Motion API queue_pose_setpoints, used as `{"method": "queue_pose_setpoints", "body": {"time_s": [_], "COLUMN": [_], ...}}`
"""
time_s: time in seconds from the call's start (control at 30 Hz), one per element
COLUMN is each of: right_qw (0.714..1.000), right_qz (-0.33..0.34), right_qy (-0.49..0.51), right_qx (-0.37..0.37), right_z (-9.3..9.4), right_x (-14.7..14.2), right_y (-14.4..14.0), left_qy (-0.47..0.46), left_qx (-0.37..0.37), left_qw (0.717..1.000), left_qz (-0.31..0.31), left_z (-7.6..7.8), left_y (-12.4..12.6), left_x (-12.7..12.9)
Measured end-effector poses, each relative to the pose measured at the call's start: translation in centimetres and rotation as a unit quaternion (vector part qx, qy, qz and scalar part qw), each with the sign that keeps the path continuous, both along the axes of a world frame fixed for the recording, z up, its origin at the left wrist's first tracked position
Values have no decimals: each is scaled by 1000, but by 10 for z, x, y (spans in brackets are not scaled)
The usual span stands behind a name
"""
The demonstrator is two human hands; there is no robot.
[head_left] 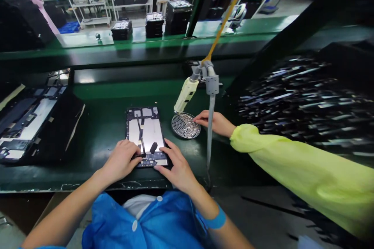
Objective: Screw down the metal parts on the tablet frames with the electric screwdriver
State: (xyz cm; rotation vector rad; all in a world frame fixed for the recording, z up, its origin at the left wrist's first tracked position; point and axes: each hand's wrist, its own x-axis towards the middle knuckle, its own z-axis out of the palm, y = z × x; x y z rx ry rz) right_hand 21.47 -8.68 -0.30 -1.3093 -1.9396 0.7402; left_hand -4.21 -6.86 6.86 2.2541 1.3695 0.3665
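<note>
An opened tablet (150, 130) lies on the green bench in front of me, its inner side up, with silvery panels and circuit boards showing. A thin black flex cable (141, 138) runs down its middle, and a small black piece (153, 148) rests on its lower right part. My left hand (124, 159) is at the lower left corner, fingertips pinched by the cable's lower end; what is between them is too small to make out. My right hand (177, 165) holds the lower right corner, with fingers on the side edge and thumb at the bottom edge.
Right of the tablet, another person's hand (219, 123) in a yellow sleeve reaches into a round dish (186, 125) of small metal parts. An electric screwdriver (186, 93) hangs above it, beside a grey cable (210, 132). Stacked tablets in black trays (35, 120) stand left.
</note>
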Motion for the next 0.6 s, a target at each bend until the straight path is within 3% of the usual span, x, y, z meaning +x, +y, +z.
{"method": "queue_pose_setpoints", "body": {"time_s": [0.13, 0.2, 0.47, 0.6], "right_qw": [1000, 1000, 1000, 1000], "right_qz": [-3, -2, -5, -5], "right_qy": [6, 7, 11, 3], "right_qx": [-4, -7, -6, -5], "right_z": [2, 3, 3, 3], "right_x": [0, 0, -1, -1], "right_y": [-1, -1, -2, -2], "left_qy": [-102, -134, -96, -98], "left_qx": [-4, 12, 147, 190], "left_qw": [994, 991, 979, 973], "left_qz": [25, 5, -100, -89], "left_z": [-7, -12, -34, -42], "left_y": [-14, -21, -27, -28], "left_x": [3, 6, 0, 0]}}
